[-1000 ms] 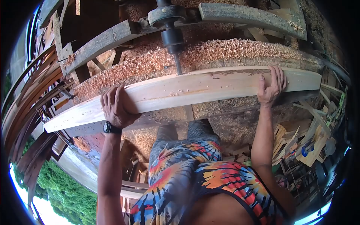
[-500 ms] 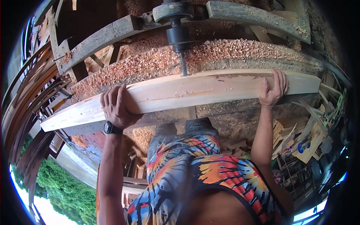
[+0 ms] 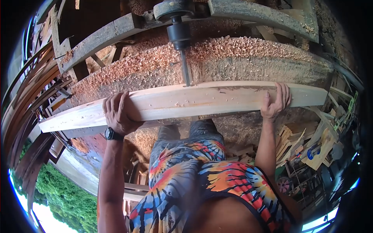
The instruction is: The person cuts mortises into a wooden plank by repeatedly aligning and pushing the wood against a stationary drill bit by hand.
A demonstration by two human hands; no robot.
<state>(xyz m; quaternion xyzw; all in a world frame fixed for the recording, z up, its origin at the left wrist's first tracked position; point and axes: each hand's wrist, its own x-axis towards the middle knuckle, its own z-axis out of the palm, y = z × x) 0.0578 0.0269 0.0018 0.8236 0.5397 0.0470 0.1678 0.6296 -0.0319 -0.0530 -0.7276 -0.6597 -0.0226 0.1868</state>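
A long pale wooden beam (image 3: 186, 105) lies across the workbench in front of me. My left hand (image 3: 118, 114), with a dark watch on its wrist, grips the beam left of its middle, fingers over the top. Toward the other end, my right hand (image 3: 277, 101) is wrapped around the beam, its thumb on the upper face. Between the hands, a metal drill bit (image 3: 185, 70) in a black chuck (image 3: 179, 37) points at the beam's far edge. Its tip meets that edge; how deep it sits, if at all, I cannot tell.
Wood shavings (image 3: 241, 47) are heaped along the bench behind the beam. A curved wooden frame (image 3: 264, 19) flanks the machine's round housing (image 3: 173, 9). Offcuts (image 3: 289, 141) lie at the right. Long boards (image 3: 23, 101) are stacked at the left.
Both hands have drawn the beam toward my body, more at its right end, and slightly left. More of the drill bit and of the bench behind the beam now shows.
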